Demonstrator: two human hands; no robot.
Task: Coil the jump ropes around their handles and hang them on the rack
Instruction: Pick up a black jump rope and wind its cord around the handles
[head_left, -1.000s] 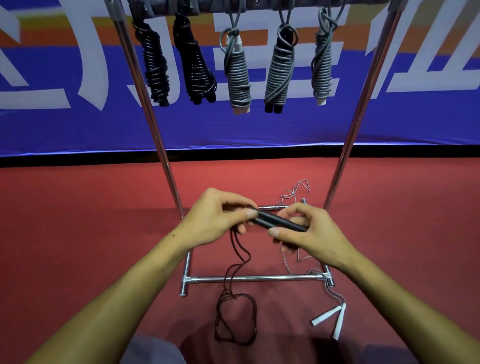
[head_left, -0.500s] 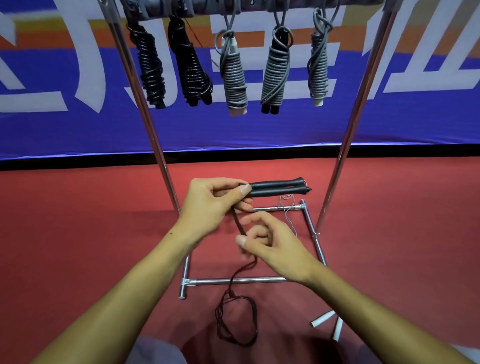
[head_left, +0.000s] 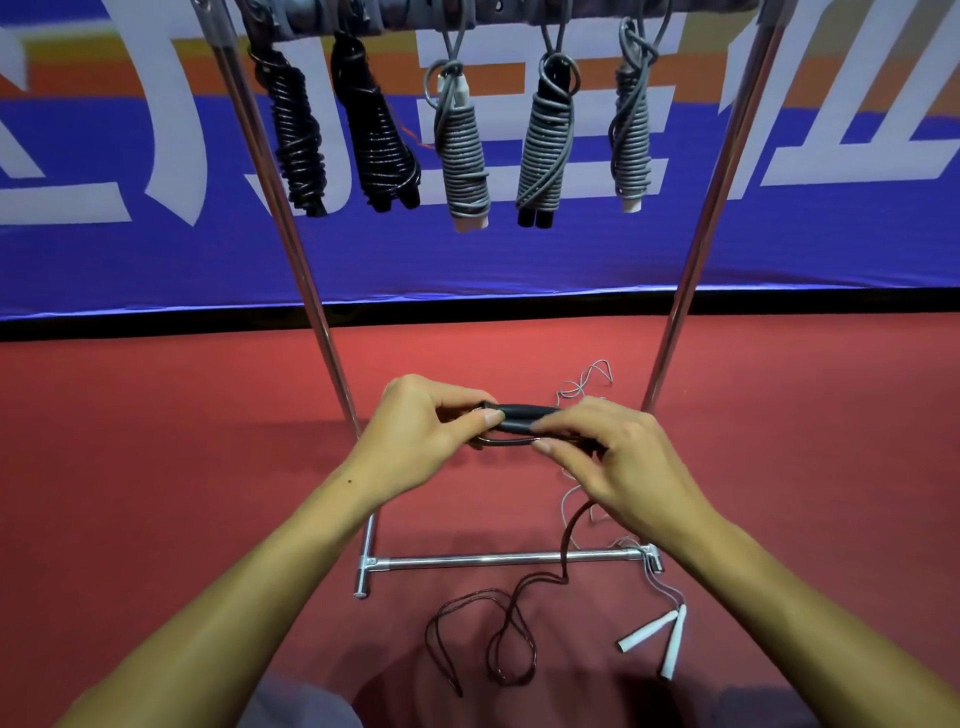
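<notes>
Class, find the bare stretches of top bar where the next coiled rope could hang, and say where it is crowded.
Free: the top bar between the rightmost grey bundle and the right post. Crowded: the five hung bundles, the two black ones closest together. Both hands hold the black handles.

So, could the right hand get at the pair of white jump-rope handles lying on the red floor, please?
Probably not yet: the right hand is pinching the black jump-rope handles with the left hand. The white jump-rope handles lie uncovered below it, so letting go first should suffice.
</notes>
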